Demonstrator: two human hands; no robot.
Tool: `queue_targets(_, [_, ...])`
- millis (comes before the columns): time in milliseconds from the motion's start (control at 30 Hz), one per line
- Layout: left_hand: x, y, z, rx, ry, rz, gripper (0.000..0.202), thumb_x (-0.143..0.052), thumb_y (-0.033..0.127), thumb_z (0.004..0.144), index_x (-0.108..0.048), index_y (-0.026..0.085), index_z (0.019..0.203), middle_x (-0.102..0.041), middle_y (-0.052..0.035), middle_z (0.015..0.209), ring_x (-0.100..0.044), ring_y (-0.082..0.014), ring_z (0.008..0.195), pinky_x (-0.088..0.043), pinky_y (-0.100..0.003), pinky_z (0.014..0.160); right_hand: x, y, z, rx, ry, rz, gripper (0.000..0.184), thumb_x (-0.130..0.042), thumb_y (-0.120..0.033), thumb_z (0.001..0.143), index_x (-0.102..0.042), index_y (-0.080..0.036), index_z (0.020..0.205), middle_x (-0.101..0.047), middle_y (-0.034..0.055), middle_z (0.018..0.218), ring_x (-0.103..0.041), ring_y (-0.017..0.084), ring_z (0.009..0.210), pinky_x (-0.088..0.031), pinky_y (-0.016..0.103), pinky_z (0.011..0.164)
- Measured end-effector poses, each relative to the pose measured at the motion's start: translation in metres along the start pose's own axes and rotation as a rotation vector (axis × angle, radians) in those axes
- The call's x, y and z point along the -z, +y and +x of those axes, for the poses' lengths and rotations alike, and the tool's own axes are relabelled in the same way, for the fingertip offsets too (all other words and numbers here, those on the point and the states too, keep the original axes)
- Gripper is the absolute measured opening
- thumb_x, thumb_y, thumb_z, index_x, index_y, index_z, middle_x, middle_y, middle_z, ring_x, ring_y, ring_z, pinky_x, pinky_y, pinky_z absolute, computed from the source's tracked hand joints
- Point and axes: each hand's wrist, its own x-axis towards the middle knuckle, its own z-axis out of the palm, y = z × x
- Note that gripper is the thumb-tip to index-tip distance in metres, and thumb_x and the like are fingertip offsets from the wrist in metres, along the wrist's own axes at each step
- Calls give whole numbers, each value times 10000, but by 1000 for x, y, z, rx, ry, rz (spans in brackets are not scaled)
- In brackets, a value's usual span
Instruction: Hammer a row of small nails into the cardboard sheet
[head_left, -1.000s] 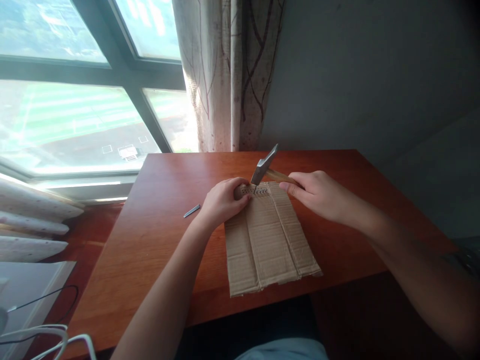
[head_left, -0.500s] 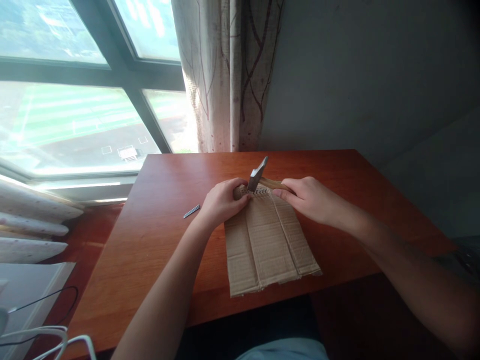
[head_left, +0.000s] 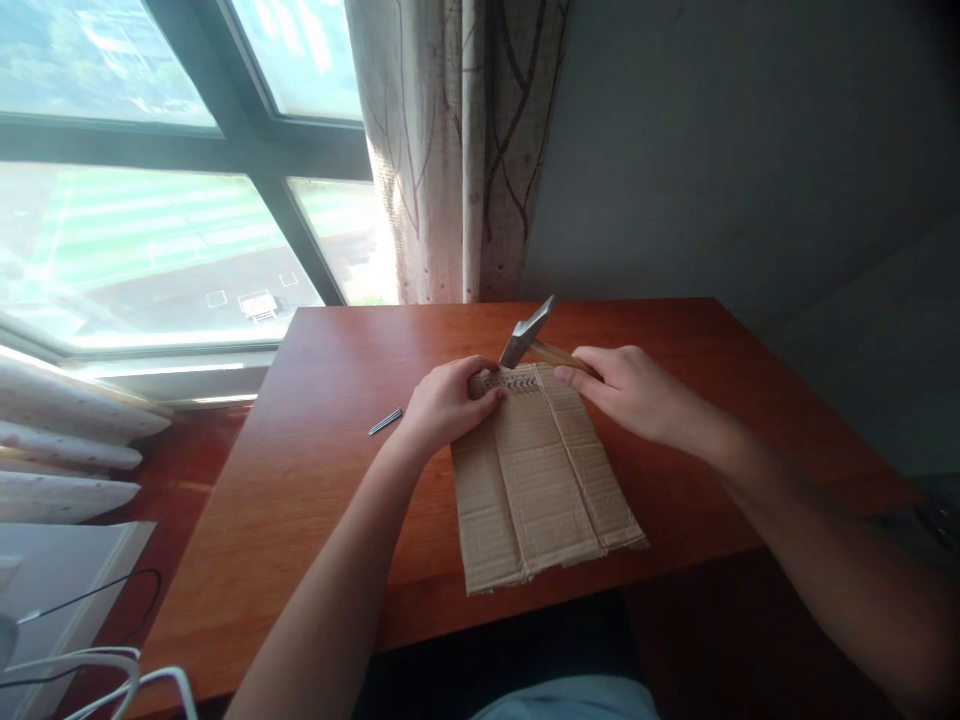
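One hammer (head_left: 528, 335) is grey metal and brown wood.

This looks like a room in a home, well above ground level: a large framed window (head_left: 244, 145) looks down on a green field (head_left: 150, 222). A curtain (head_left: 427, 150) with a branch pattern hangs beside a plain wall (head_left: 712, 150), behind a smooth wooden desk (head_left: 300, 520), and the floor (head_left: 187, 455) at the left is reddish.

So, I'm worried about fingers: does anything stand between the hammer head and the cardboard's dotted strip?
Possibly: the left hand is beside the dotted strip, fingertips just left of the hammer head; whether they're underneath isn't clear.
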Motion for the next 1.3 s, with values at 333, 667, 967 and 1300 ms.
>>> queue_targets(333, [0, 1, 0, -2, 13, -3, 302, -633, 398, 839, -680, 270, 1108, -737, -33, 1089, -673, -252, 994, -522, -358, 815, -9, 18, 0, -25, 465, 685, 497, -585, -612, 883, -352, -240, 650, -318, -69, 513, -292, 91, 429, -225, 276, 422])
queue_targets(667, [1, 0, -1, -2, 6, -27, 305, -630, 387, 839, -674, 264, 1115, -729, -32, 1090, -668, -243, 1001, -525, -359, 856, -29, 36, 13, -73, 736, 773, 536, -547, -642, 888, -313, -256, 600, -289, -63, 486, -291, 102, 400, -264, 284, 397])
queue_targets(967, [4, 1, -2, -35, -1, 7, 301, -616, 375, 856, -658, 255, 1129, -725, -39, 1083, -664, -248, 1019, -525, -366, 859, -31, 43, 9, -121, 774, 782, 563, -530, -690, 871, -302, -254, 599, -287, -65, 474, -296, 100, 398, -266, 280, 399])
queue_targets(1300, [20, -12, -1, -139, 300, -90, 376, -537, 446, 936, -634, 214, 1215, -626, -99, 1304, -619, -218, 1148, -529, -345, 937, -37, 45, 11, -45, 753, 928, 577, -613, -654, 836, -275, -247, 607, -247, -81, 489, -252, 80, 398, -205, 269, 394])
